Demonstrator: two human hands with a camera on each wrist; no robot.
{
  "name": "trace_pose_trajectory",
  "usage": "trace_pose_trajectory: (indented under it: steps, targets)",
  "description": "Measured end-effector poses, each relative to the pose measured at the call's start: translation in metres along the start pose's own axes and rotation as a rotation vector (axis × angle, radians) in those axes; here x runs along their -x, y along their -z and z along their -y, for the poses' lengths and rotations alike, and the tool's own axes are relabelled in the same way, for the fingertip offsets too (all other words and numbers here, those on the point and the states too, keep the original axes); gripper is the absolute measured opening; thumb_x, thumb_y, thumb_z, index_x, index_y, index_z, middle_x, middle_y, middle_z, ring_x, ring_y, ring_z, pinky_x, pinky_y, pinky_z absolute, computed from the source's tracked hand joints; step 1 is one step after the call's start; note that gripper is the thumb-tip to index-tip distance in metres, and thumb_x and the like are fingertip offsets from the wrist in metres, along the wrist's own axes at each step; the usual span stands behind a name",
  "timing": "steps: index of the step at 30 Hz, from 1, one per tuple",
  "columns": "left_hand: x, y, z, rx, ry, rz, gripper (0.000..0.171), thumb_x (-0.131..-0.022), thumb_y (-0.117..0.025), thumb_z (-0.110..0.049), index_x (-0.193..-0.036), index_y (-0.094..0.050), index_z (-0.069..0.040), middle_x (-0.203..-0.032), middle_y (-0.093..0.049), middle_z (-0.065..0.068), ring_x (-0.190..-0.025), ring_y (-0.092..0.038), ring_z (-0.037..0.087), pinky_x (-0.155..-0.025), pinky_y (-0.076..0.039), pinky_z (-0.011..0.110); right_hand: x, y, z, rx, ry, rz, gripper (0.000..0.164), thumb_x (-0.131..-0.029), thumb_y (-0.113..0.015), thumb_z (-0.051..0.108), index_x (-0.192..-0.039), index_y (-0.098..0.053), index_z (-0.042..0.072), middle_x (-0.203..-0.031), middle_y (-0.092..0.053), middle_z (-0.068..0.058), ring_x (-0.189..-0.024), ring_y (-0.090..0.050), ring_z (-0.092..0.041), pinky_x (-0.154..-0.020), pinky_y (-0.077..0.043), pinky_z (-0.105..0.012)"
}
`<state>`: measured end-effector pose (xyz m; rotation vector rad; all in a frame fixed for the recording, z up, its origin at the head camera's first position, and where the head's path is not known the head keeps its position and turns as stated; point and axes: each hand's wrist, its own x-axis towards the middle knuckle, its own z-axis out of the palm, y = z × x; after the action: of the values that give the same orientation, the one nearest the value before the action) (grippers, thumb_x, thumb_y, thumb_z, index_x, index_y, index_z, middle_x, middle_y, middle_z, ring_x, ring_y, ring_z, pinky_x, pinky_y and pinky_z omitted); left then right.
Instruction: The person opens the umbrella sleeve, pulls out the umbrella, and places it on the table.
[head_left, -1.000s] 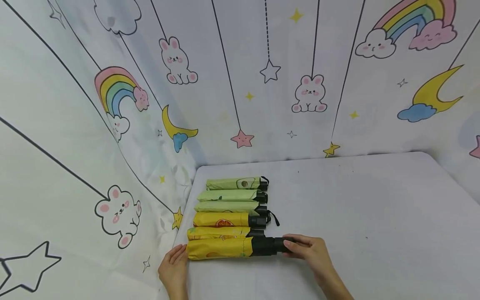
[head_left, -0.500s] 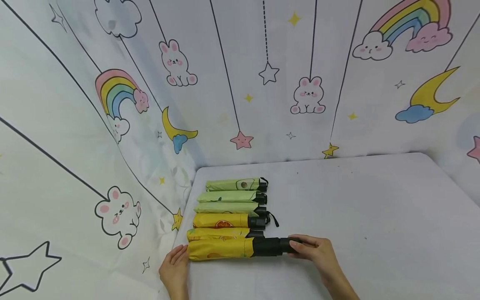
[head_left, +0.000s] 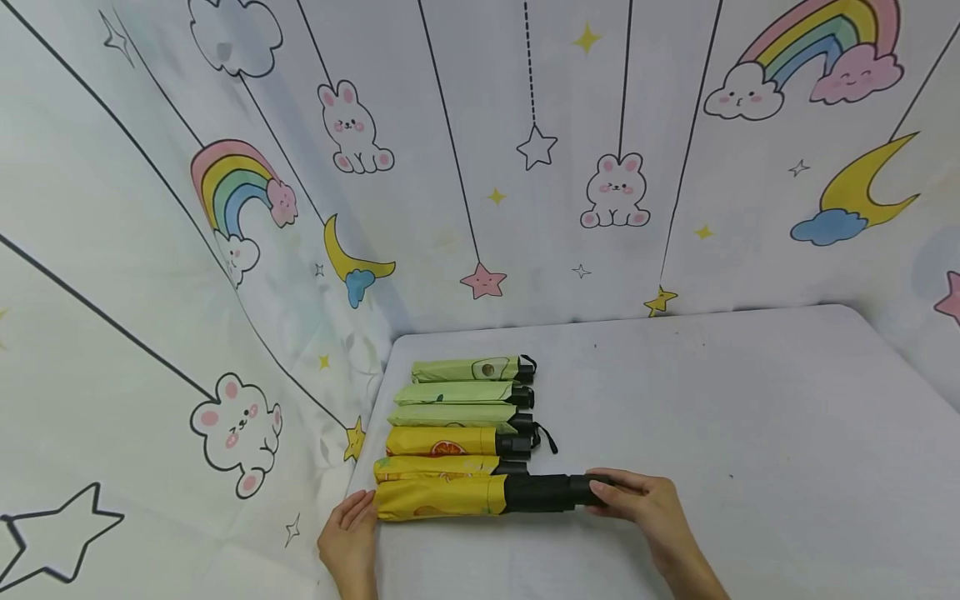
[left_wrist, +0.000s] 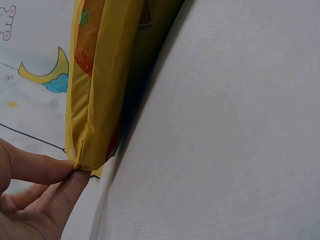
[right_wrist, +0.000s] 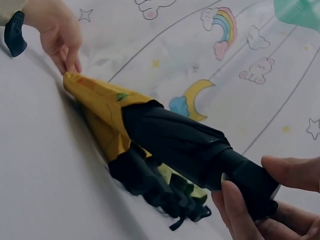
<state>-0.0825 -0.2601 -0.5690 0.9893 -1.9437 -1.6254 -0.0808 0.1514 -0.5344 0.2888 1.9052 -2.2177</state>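
Observation:
A folded black umbrella [head_left: 536,493] lies partly inside a yellow orange-print sleeve [head_left: 438,497], nearest the person. At the sleeve's closed left end, my left hand [head_left: 349,533] pinches the fabric between thumb and fingers, as the left wrist view shows on the sleeve tip [left_wrist: 86,159]. My right hand [head_left: 647,510] grips the black handle [right_wrist: 245,175] at the other end, thumb on one side and fingers on the other. Beyond it lie two more sleeved yellow umbrellas, one a yellow umbrella [head_left: 442,442] with an orange-slice print.
Further back in the same row are three light green umbrellas, the farthest an avocado-print umbrella [head_left: 465,369]. All their black handles point right. A white tabletop [head_left: 712,417] extends to the right, and a printed white cloth [head_left: 420,167] rises behind and at the left.
My right hand has moved right with the handle, and more of the black umbrella now shows outside the yellow sleeve. The left hand stays at the sleeve's end.

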Motion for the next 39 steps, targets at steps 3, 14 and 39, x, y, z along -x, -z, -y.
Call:
trace_pose_trajectory:
  steps: [3,14,39]
  targets:
    - [-0.001,0.000,0.001,0.000,0.007,0.008,0.040,-0.085,-0.076,0.015,-0.123,-0.068,0.009,-0.116,-0.073,0.029,-0.089,-0.077,0.017,-0.067,-0.056,0.011,0.002,0.003,0.001,-0.003,0.000,-0.014,0.044,-0.086,-0.086,0.016,-0.121,-0.074,-0.007,-0.121,-0.073,-0.022,-0.092,-0.077,-0.038,-0.088,-0.062,-0.035]
    - [-0.002,-0.001,0.003,0.003,0.029,0.005,0.040,-0.085,-0.076,0.015,-0.124,-0.069,0.006,-0.117,-0.073,0.028,-0.086,-0.076,0.010,-0.067,-0.057,0.012,0.006,0.019,0.001,-0.004,0.003,-0.029,0.043,-0.087,-0.085,0.014,-0.122,-0.073,-0.007,-0.126,-0.069,-0.022,-0.093,-0.077,-0.038,-0.090,-0.061,-0.035]
    - [-0.001,-0.002,0.000,0.002,0.012,0.015,0.039,-0.086,-0.076,0.014,-0.124,-0.068,0.008,-0.117,-0.072,0.030,-0.090,-0.077,0.018,-0.067,-0.057,0.012,0.018,0.054,0.004,-0.005,0.002,-0.017,0.041,-0.092,-0.079,0.012,-0.126,-0.070,-0.010,-0.123,-0.072,-0.015,-0.099,-0.077,-0.035,-0.092,-0.061,-0.040]
